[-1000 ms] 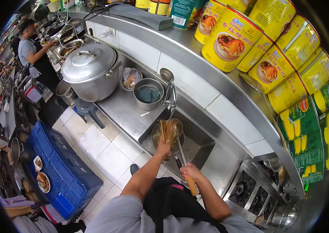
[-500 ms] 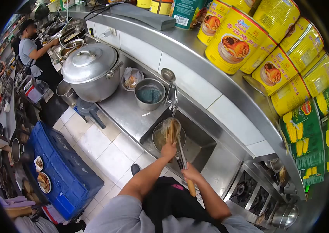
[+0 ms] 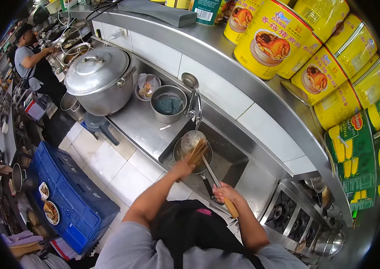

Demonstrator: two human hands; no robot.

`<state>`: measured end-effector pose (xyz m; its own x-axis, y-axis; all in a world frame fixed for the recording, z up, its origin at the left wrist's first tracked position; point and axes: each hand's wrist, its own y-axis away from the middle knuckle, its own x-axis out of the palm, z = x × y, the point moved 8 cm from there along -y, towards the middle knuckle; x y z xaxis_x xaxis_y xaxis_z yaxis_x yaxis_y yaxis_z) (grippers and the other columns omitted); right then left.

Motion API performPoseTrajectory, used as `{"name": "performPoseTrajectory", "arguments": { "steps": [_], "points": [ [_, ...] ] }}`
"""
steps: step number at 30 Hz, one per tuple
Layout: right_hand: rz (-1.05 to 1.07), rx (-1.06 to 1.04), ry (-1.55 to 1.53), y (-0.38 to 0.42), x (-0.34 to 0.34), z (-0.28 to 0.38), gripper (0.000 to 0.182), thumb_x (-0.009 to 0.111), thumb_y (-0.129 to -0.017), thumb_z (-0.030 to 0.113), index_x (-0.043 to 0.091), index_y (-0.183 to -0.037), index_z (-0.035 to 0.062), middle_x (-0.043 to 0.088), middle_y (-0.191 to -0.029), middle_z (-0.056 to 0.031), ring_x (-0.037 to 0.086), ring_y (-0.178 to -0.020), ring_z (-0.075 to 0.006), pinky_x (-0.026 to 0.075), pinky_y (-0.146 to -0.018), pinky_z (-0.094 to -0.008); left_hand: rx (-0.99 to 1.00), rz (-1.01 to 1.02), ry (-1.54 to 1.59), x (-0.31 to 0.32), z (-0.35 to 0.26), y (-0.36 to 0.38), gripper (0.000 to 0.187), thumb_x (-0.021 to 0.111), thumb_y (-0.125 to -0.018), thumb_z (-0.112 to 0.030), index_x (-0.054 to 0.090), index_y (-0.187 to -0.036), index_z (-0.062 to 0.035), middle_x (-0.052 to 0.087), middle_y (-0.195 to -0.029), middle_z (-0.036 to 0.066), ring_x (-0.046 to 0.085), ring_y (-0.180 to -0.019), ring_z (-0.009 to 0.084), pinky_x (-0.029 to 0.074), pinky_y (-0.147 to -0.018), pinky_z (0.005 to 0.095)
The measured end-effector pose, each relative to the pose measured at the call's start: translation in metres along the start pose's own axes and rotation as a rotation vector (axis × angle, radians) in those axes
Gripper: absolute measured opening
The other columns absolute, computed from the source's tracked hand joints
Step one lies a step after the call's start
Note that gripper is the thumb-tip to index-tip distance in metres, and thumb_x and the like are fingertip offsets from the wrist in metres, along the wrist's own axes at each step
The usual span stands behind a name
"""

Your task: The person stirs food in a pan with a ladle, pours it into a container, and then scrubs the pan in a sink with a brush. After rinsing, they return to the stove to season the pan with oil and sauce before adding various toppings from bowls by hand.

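My left hand (image 3: 182, 169) is closed around a bamboo wok brush (image 3: 197, 152), its bristles over the sink. My right hand (image 3: 226, 193) grips a long metal ladle (image 3: 212, 173) near its wooden handle end. The ladle's bowl (image 3: 191, 138) sits under the faucet (image 3: 197, 110), and the brush tip is close beside it. Below them a round pan (image 3: 178, 157) rests in the steel sink (image 3: 232, 168). A dark handle (image 3: 208, 186) reaches from the pan toward me. The brush partly hides the ladle and pan.
A lidded pot (image 3: 100, 80), a bowl of scraps (image 3: 147, 86) and a steel pot with a green pad (image 3: 168, 104) stand left of the sink. Yellow cans (image 3: 270, 40) line the shelf above. A blue bin (image 3: 71, 197) and a stove (image 3: 288, 215) flank me; a co-worker (image 3: 30, 60) stands far left.
My left hand has moved left and slightly down, and the brush now slants to the right. The ladle's bowl has shifted left under the faucet. My right hand has moved slightly right.
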<state>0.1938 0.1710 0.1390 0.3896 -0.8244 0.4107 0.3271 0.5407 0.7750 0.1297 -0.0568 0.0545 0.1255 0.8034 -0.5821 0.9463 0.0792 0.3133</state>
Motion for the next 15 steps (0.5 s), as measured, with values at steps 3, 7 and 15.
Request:
{"name": "performPoseTrajectory", "arguments": {
  "steps": [3, 7, 15],
  "points": [
    [0.068, -0.053, 0.025, 0.002, -0.01, -0.01, 0.027, 0.062, -0.088, 0.004, 0.039, -0.098, 0.0144, 0.04, -0.059, 0.0023, 0.039, -0.043, -0.0083, 0.033, -0.04, -0.0252, -0.127, 0.18, -0.346, -0.043, 0.013, -0.003, 0.074, 0.063, -0.089, -0.042, 0.032, -0.151, -0.0172, 0.068, -0.109, 0.027, 0.069, -0.098, 0.0379, 0.055, -0.084, 0.0455],
    [0.036, -0.067, 0.02, -0.002, -0.001, -0.009, 0.026, 0.062, -0.089, 0.006, 0.038, -0.096, 0.0151, 0.038, -0.059, 0.0035, 0.037, -0.042, -0.0063, 0.032, -0.04, -0.0236, -0.114, 0.043, -0.241, -0.041, 0.009, -0.001, 0.079, 0.062, -0.088, -0.046, 0.029, -0.154, -0.018, 0.067, -0.113, 0.026, 0.066, -0.102, 0.0414, 0.054, -0.088, 0.0484],
    [-0.926, -0.386, 1.126, 0.021, -0.078, 0.004, 0.038, 0.07, -0.085, 0.019, 0.051, -0.113, 0.003, 0.065, -0.083, -0.0257, 0.063, -0.084, -0.0486, 0.049, -0.074, -0.0505, -0.266, 0.014, -0.031, -0.09, 0.023, 0.043, 0.08, 0.065, -0.089, -0.041, 0.024, -0.156, -0.023, 0.067, -0.113, 0.027, 0.066, -0.102, 0.0421, 0.053, -0.089, 0.0468]
  ]
}}
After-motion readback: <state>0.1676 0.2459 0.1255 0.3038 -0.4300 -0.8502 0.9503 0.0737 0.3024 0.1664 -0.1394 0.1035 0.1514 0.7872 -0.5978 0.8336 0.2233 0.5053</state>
